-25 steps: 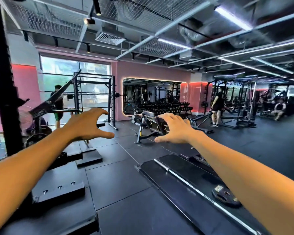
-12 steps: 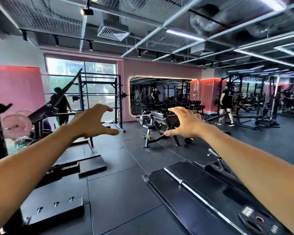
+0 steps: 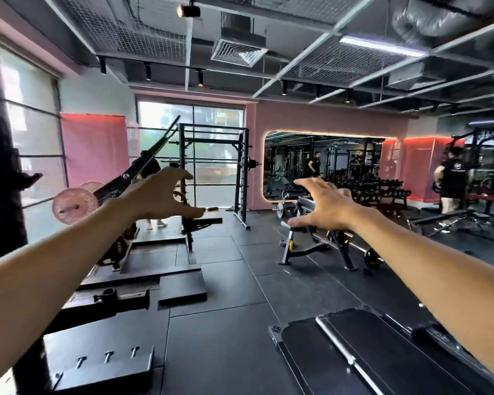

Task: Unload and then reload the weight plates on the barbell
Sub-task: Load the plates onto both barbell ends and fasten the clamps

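The left hand (image 3: pixel 157 195) is held out in the air with its fingers (image 3: pixel 180 175) arched over a wide gap to the thumb, a claw shape that holds nothing; the right hand (image 3: pixel 325 206) is held out beside it, fingers (image 3: pixel 305 184) straight and spread, thumb out toward 8 o'clock, also holding nothing. Neither hand touches any equipment. Past the left hand, at about 9 o'clock, a pale pink weight plate (image 3: pixel 74 206) sits on the low end of a dark slanted bar (image 3: pixel 143 163) that rises toward 1 o'clock; this looks like the loaded piece the task concerns, though whether it is a free barbell or a machine arm cannot be told. Behind it stands a black power rack (image 3: pixel 211 172) against the window, and past the right hand there is a bench frame (image 3: pixel 303 223) with yellow trim in front of a long dumbbell rack (image 3: pixel 368 189). At 5 o'clock, low and close, a dark padded bench (image 3: pixel 354 360) lies with something round and dark on it, mostly hidden by the right forearm. At 3 o'clock a person in a black shirt (image 3: pixel 451 181) stands well apart. No plate has been taken off, by the look of it. The chief risk is misjudged reach: both hands are well short of the plate, and a grab made while walking could catch only the rim, so it slips and drops on the rubber floor (image 3: pixel 226 280) or a foot; the low black rack base (image 3: pixel 103 363) at 7 o'clock is a trip hazard.
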A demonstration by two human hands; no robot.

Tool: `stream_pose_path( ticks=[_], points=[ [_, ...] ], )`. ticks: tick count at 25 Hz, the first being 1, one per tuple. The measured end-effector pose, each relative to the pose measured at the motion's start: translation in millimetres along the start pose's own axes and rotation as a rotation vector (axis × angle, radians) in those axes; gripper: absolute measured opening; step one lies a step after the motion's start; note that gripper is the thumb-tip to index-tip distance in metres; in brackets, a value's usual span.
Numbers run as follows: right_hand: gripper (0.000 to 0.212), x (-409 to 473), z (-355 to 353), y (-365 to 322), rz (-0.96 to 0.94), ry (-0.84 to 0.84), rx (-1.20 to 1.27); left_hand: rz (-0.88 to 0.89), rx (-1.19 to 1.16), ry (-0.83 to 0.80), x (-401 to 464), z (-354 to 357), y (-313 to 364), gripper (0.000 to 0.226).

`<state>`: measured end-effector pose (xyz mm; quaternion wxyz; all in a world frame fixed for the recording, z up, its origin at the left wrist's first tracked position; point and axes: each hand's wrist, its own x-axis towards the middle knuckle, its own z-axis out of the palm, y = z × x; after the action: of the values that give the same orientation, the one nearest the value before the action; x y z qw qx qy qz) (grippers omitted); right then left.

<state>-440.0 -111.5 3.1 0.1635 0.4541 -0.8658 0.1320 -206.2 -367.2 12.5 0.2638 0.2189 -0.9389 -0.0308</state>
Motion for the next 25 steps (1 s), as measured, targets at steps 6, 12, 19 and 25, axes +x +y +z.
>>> stream_pose_path(
  ticks=[6,12,19,25],
  points=[
    [0.105,154,96,44,-0.053,-0.029,0.037,-0.024,0.019,0.005,126,83,-67,0.101],
    [0.103,337,168,59,-0.085,-0.016,0.081,-0.096,0.102,0.014,264,146,-158,0.096],
    [0.102,538,265,56,-0.147,-0.056,0.139,-0.179,0.19,-0.005,407,214,-255,0.097],
    [0.101,720,345,45,-0.268,-0.077,0.158,-0.277,0.256,0.019,524,266,-345,0.131]
  ],
)
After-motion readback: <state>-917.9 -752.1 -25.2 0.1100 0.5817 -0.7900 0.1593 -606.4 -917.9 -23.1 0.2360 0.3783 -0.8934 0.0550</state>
